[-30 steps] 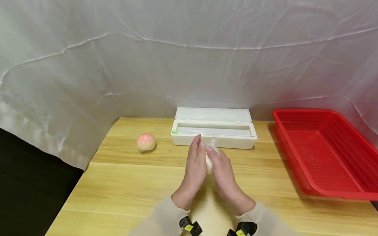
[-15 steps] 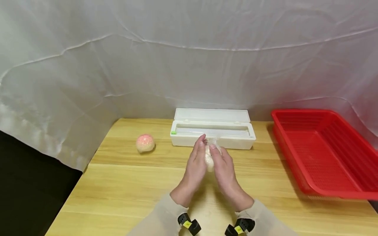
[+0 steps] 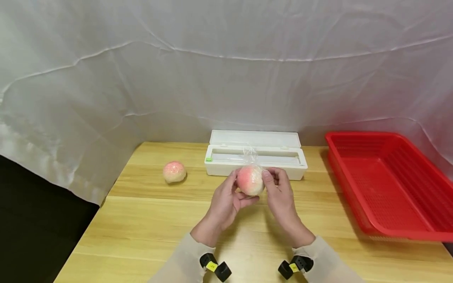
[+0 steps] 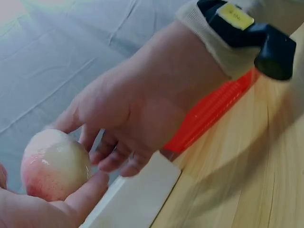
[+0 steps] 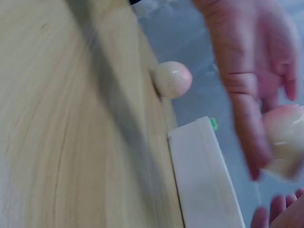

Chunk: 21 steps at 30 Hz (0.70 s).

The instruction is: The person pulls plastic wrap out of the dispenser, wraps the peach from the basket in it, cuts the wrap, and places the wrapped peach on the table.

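A pink-and-cream peach [image 3: 250, 180] wrapped in clear film is held up between my two hands. Some loose film [image 3: 250, 154] sticks up above it. My left hand [image 3: 226, 202] grips the peach from the left, its thumb lying just below the fruit. On the other side my right hand [image 3: 281, 192] holds the peach with its thumb and fingertips. The left wrist view shows the peach's glossy surface [image 4: 54, 164] with the right hand [image 4: 137, 95] behind it. A second, similar peach [image 3: 174, 172] sits on the table to the left, apart from both hands.
Behind my hands stands a long white cling-film box [image 3: 256, 171], its lid [image 3: 255, 137] raised and a green slider [image 3: 209, 159] at its left end. A red plastic basket [image 3: 371, 212] is at the right of the wooden table [image 3: 148, 220]. A grey-white curtain [image 3: 226, 86] hangs behind.
Earlier the palms faced each other around the peach, mostly hiding it. Now the hands have spread apart and the peach is turned, its pink side showing to the left.
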### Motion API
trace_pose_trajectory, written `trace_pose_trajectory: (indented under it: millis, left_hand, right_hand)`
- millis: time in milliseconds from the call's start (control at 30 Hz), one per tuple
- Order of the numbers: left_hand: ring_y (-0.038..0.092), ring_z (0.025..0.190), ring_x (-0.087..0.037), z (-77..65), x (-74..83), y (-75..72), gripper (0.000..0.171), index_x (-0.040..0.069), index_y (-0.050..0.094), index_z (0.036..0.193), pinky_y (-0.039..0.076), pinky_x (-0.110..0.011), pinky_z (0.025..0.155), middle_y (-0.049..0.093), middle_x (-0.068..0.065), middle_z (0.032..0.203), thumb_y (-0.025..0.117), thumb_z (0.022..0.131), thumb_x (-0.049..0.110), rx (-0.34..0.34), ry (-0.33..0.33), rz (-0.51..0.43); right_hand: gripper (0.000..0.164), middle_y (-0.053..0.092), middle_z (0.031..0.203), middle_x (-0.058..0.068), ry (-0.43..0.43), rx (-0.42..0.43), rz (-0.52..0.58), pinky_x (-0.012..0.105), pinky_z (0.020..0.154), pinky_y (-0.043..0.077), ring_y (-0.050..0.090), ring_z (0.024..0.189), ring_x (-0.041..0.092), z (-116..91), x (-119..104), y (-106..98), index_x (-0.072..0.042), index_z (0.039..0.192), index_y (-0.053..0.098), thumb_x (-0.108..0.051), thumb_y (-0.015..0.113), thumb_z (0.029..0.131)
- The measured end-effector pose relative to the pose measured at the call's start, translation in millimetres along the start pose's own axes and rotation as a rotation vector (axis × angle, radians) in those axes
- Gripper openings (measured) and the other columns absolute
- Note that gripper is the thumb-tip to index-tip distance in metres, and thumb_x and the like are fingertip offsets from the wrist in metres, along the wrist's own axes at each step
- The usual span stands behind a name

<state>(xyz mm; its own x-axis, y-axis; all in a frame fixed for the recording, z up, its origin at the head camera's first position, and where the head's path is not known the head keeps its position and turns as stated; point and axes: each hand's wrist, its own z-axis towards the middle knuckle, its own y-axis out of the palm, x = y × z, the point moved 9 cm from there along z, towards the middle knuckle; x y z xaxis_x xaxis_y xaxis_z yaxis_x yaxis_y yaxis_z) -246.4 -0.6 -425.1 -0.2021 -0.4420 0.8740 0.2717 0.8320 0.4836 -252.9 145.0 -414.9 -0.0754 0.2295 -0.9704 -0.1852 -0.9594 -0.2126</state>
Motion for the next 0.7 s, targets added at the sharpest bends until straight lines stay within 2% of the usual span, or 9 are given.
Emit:
trace_pose_trajectory:
  millis: [67, 133, 200, 267, 367, 467, 567, 700]
  left_hand:
    - [0.070, 0.107, -0.023, 0.8, 2.9, -8.0, 0.048, 0.009, 0.042, 0.159, 0.062, -0.038, 0.094, 0.048, -0.024, 0.153, 0.035, 0.116, 0.031, 0.050, 0.024, 0.042]
    - [0.068, 0.110, -0.021, 1.7, 4.7, -15.0, 0.046, 0.009, 0.042, 0.159, 0.061, -0.035, 0.094, 0.048, -0.022, 0.153, 0.042, 0.115, 0.022, 0.101, 0.044, 0.107]
    - [0.065, 0.116, -0.023, 2.4, 5.3, -19.3, 0.052, 0.008, 0.039, 0.160, 0.058, -0.036, 0.098, 0.047, -0.021, 0.153, 0.053, 0.111, 0.018, 0.135, 0.055, 0.181]
    - [0.061, 0.123, -0.023, 2.3, 4.0, -20.8, 0.066, 0.008, 0.034, 0.162, 0.055, -0.038, 0.104, 0.045, -0.019, 0.154, 0.066, 0.106, 0.022, 0.147, 0.043, 0.267]
    - [0.060, 0.126, -0.025, 2.5, -1.5, -14.2, 0.076, 0.005, 0.035, 0.161, 0.052, -0.043, 0.109, 0.046, -0.019, 0.154, 0.075, 0.099, 0.024, 0.068, 0.003, 0.290]
    - [0.062, 0.123, -0.024, 1.7, -5.2, -7.2, 0.071, 0.002, 0.040, 0.157, 0.053, -0.041, 0.108, 0.050, -0.020, 0.151, 0.075, 0.098, 0.018, -0.025, -0.022, 0.234]
    - [0.061, 0.123, -0.022, 0.2, -5.8, -10.3, 0.067, 0.001, 0.044, 0.152, 0.055, -0.035, 0.104, 0.053, -0.019, 0.149, 0.076, 0.095, 0.014, -0.023, -0.014, 0.239]
    - [0.058, 0.127, -0.024, -3.5, -7.8, -18.1, 0.072, 0.003, 0.044, 0.149, 0.052, -0.032, 0.104, 0.053, -0.017, 0.148, 0.082, 0.089, 0.014, 0.038, -0.004, 0.318]
  right_hand:
    - [0.036, 0.062, 0.115, 0.016, 0.021, 0.019, 0.029, 0.027, 0.084, 0.053, 0.059, 0.100, 0.017, 1.0, 1.8, -4.1, -0.002, 0.129, 0.062, -0.032, 0.051, 0.113]
    - [0.039, 0.066, 0.116, 0.017, 0.045, -0.011, 0.069, 0.027, 0.079, 0.058, 0.063, 0.098, 0.015, 1.2, 2.7, -3.0, -0.001, 0.129, 0.065, -0.033, 0.047, 0.114]
    - [0.047, 0.067, 0.124, 0.019, 0.054, -0.065, 0.087, 0.031, 0.083, 0.061, 0.065, 0.105, 0.017, 0.0, 1.7, 0.6, 0.000, 0.134, 0.065, -0.037, 0.043, 0.115]
    - [0.052, 0.066, 0.135, 0.019, 0.050, -0.116, 0.077, 0.037, 0.093, 0.061, 0.065, 0.116, 0.021, -2.1, 0.3, 4.3, -0.002, 0.143, 0.060, -0.040, 0.042, 0.115]
    - [0.054, 0.064, 0.141, 0.017, 0.042, -0.198, 0.043, 0.046, 0.109, 0.052, 0.060, 0.127, 0.026, -6.4, -2.4, 11.2, -0.006, 0.150, 0.054, -0.043, 0.047, 0.113]
    - [0.051, 0.068, 0.133, 0.016, 0.033, -0.243, -0.024, 0.046, 0.110, 0.047, 0.060, 0.125, 0.027, -8.2, -4.9, 14.8, -0.008, 0.147, 0.057, -0.043, 0.054, 0.110]
    - [0.044, 0.071, 0.123, 0.013, 0.014, -0.205, -0.068, 0.037, 0.100, 0.050, 0.062, 0.114, 0.022, -4.5, -9.1, 9.0, -0.007, 0.138, 0.064, -0.038, 0.062, 0.108]
    - [0.030, 0.074, 0.106, 0.005, 0.004, -0.023, -0.013, 0.023, 0.087, 0.054, 0.065, 0.096, 0.013, 4.5, -14.8, -13.1, -0.002, 0.122, 0.073, -0.025, 0.072, 0.103]
